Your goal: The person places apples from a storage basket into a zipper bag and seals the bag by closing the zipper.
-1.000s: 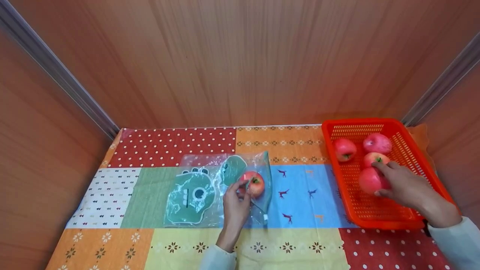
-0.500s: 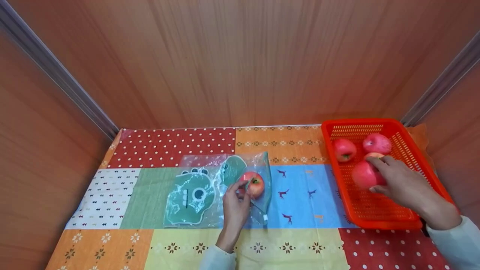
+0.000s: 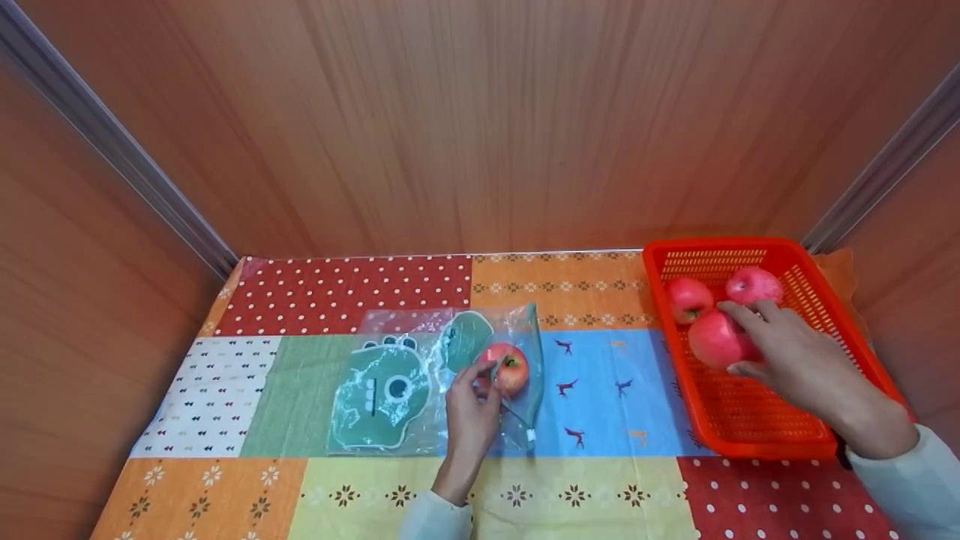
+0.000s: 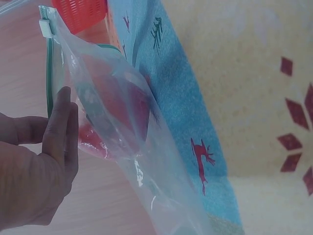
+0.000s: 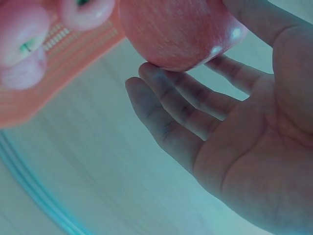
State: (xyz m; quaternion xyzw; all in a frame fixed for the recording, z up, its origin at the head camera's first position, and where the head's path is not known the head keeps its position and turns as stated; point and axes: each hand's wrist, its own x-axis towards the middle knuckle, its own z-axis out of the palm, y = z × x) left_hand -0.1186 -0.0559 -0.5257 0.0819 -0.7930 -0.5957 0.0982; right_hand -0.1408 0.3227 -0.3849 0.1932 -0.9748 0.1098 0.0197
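A clear slider-zip bag point(image 3: 360, 424) with a green cartoon print lies flat on the cloth. An apple point(image 3: 516, 371) is inside, close to its green-edged mouth. My left hand point(image 3: 471, 412) pinches the bag's mouth edge between thumb and fingers; in the left wrist view the white slider point(image 4: 46, 28) sits at one end of the zip. Over the red basket point(image 3: 787, 450), my right hand point(image 3: 806, 367) grips another apple point(image 3: 716, 340) between thumb and fingertips, as the right wrist view also shows of the held apple point(image 5: 176, 34).
Two more apples, one at the basket's left point(image 3: 688, 298) and one at its back point(image 3: 754, 286), show beyond the held one. A patchwork cloth point(image 3: 600, 487) covers the table. Wooden panels point(image 3: 450, 135) enclose the back and both sides.
My right hand has lifted the apple and shifted it left within the basket's outline, now covering the apple behind it. My left hand and the bag have stayed in place.
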